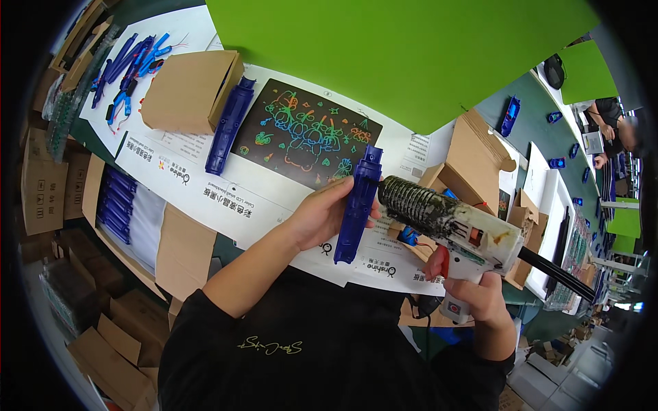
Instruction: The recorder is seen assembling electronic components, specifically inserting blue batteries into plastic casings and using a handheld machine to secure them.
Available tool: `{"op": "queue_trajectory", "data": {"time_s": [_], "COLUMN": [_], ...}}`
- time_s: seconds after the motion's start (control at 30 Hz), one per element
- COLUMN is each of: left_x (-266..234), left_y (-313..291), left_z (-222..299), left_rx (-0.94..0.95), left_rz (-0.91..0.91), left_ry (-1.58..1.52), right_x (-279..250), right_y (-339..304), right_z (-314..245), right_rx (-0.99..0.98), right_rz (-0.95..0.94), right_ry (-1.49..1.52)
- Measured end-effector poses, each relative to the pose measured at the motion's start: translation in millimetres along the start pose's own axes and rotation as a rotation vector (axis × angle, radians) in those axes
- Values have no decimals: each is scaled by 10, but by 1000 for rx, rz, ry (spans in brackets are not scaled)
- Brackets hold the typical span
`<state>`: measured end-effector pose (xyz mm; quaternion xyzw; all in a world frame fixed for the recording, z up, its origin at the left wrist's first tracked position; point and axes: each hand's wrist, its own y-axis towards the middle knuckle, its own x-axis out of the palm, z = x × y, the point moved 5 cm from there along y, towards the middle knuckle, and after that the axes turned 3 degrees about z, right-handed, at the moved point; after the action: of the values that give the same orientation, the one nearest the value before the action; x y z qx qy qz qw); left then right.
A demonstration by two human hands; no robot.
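My left hand (317, 216) is closed round a long dark-blue plastic half shell (355, 212), held upright in front of me with its hollow, ribbed side showing. In my right hand (485, 299) is a white hot glue gun (483, 236), gripped by its handle, fingers at the red trigger. Its front is wound with a dirty, dark coil and points left at the shell. Whether the tip touches the shell I cannot tell. A black glue stick (558, 275) juts out of the gun's back. Another blue half shell (230, 127) lies beyond my left hand, leaning by a cardboard box (184, 92).
A black sheet with a colourful drawing (305, 133) lies on white printed paper. A green panel (384, 55) stands behind. Blue parts with wires (137, 65) lie far left. An open carton of shells (116, 205) is at left, an open cardboard box (473, 154) at right. People (610, 127) sit beyond.
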<state>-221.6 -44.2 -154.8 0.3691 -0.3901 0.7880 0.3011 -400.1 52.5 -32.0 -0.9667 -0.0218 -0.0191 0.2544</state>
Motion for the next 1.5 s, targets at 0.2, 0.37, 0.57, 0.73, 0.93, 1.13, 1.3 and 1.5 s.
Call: {"op": "queue_trajectory", "data": {"time_s": [0.2,0.37,0.57,0.73,0.93,1.13,1.3,1.5], "left_x": [-53,-137,-117,-78,-47,-121,-83,-47], "left_y": [28,86,66,45,27,61,38,27], "left_z": [-17,-78,-37,-45,-22,-51,-42,-29], "left_rx": [11,24,20,9,30,21,36,64], "left_rz": [41,-5,112,25,55,67,33,52], "left_ry": [26,42,62,52,36,75,49,44], "right_x": [62,70,95,-25,14,143,-47,-65], "right_y": [-63,-195,-201,-70,-87,-216,-30,24], "right_z": [-13,27,-12,19,-53,-108,-15,-29], "right_rx": [-29,-142,-365,-273,-695,-868,-60,44], "right_rz": [-87,-286,-151,16,-86,-181,71,152], "right_ry": [-340,-807,-768,-528,-817,-1002,-319,-187]}}
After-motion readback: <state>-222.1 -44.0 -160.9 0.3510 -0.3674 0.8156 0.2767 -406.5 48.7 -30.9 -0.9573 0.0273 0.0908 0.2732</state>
